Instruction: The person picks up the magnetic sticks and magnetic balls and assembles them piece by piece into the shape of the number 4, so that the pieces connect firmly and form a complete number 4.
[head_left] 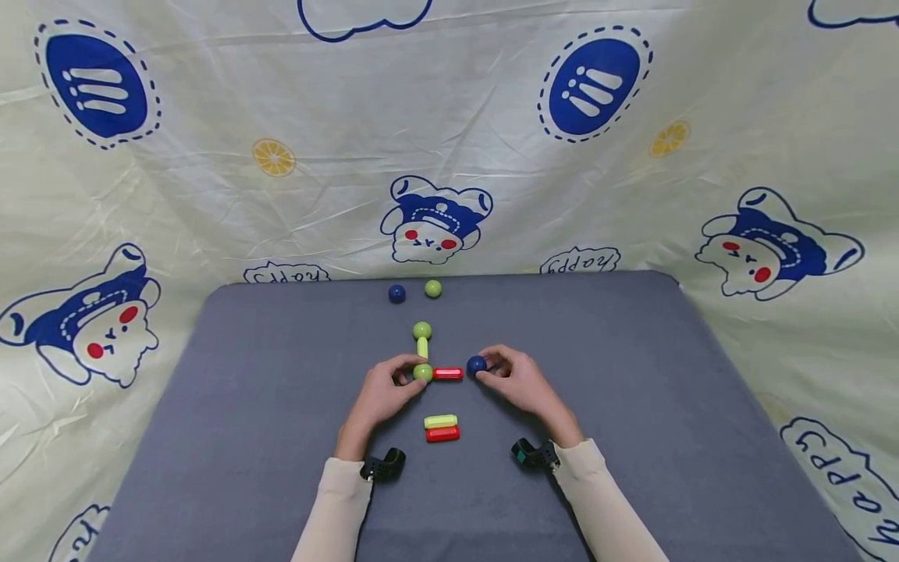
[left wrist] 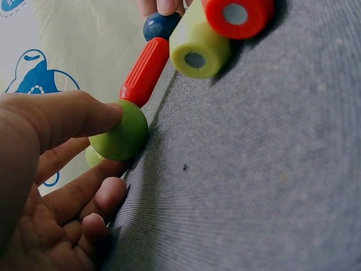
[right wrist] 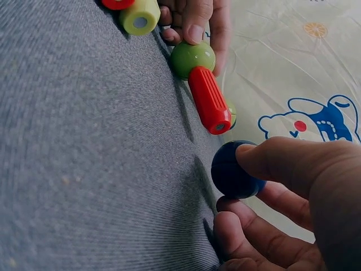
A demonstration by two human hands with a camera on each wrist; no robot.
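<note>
My left hand (head_left: 385,390) pinches a green ball (left wrist: 119,131) between thumb and fingers. From that ball a red rod (head_left: 448,374) points right, its metal-tipped end (right wrist: 221,126) free. A yellow-green rod (head_left: 422,348) runs away from the same ball to a second green ball (head_left: 421,331). My right hand (head_left: 518,380) pinches a dark blue ball (right wrist: 237,170) by thumb and fingers, a small gap short of the red rod's tip. Nearer my body, a yellow-green rod (head_left: 440,421) and another red rod (head_left: 442,434) lie side by side.
At the table's far edge sit a blue ball (head_left: 396,294) and a green ball (head_left: 433,289). A grey cloth covers the table (head_left: 281,468). Behind it hangs a printed cream curtain (head_left: 337,211). Each wrist wears a black strap, the left strap (head_left: 384,465) and right strap (head_left: 535,453).
</note>
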